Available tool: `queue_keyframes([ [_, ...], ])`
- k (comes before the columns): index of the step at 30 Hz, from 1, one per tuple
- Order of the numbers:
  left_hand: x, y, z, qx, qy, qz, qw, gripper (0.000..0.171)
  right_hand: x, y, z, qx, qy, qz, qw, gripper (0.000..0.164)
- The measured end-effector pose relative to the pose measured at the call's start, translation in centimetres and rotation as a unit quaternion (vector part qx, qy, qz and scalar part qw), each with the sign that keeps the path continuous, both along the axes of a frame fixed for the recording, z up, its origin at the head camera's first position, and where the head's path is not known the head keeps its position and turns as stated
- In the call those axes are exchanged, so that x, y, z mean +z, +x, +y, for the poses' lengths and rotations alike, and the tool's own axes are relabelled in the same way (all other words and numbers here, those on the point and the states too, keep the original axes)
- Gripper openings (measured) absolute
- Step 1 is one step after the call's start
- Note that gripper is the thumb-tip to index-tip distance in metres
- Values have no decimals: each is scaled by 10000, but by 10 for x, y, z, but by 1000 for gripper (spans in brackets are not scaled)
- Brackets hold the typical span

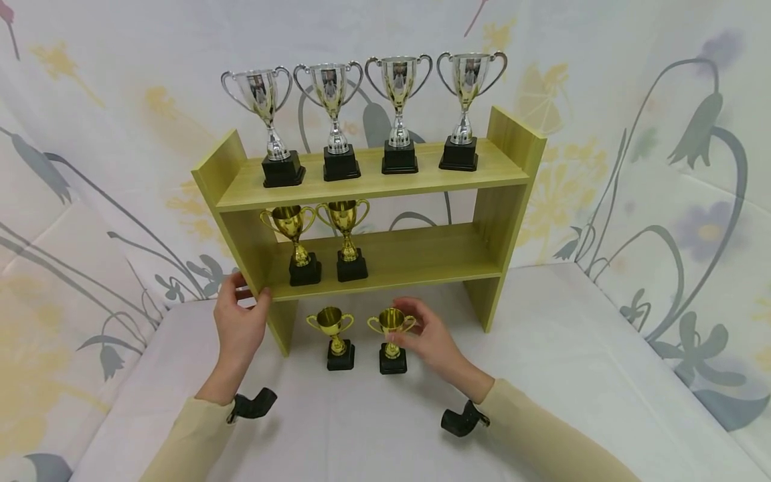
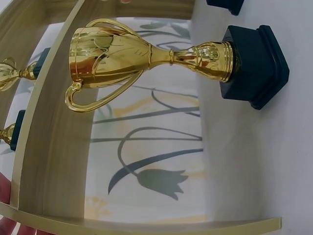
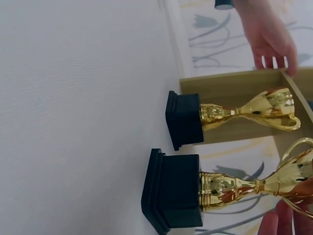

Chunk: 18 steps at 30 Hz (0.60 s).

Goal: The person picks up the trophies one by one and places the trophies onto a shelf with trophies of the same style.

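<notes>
My left hand [image 1: 241, 325] grips the left side panel of a wooden two-tier shelf [image 1: 385, 284], thumb at the front edge and fingers around the outside. My right hand [image 1: 435, 338] pinches a small gold trophy [image 1: 391, 323] by its cup, thumb in front and fingers behind. This trophy stands upright on its black base in front of the shelf. Another gold trophy [image 1: 332, 323] stands to its left, in front of the lower opening; it fills the upper part of the left wrist view. In the right wrist view, fingers [image 3: 286, 218] show by the held trophy's handle.
Two gold trophies [image 1: 304, 269] [image 1: 352, 265] stand at the left of the middle board. Several silver trophies [image 1: 400, 157] line the top board. A white cloth [image 1: 572, 375] covers the table, and a flower-patterned cloth [image 1: 632, 167] hangs behind the shelf.
</notes>
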<state>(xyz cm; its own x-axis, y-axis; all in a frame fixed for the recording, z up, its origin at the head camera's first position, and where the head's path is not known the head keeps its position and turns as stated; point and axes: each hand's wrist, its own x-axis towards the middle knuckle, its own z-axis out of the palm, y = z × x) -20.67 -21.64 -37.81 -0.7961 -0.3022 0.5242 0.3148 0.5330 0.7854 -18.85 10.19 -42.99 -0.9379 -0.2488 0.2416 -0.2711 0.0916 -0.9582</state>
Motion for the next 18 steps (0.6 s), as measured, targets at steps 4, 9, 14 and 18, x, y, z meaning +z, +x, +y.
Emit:
queue_keyframes([
  [4, 1, 0, 0, -34, -44, 9, 10000, 39, -4, -1, 0, 53, -11, -37, 10000, 63],
  [9, 1, 0, 0, -39, -59, 19, 10000, 39, -6, -1, 2, 156, -64, -141, 9998, 64],
  [14, 0, 0, -1, 3, -63, -39, 10000, 40, -9, 0, 4, 262, -50, -280, 9993, 65],
  [18, 2, -3, -1, 75, -68, -153, 9998, 39, -12, 0, 3, 245, 26, -374, 9990, 65],
])
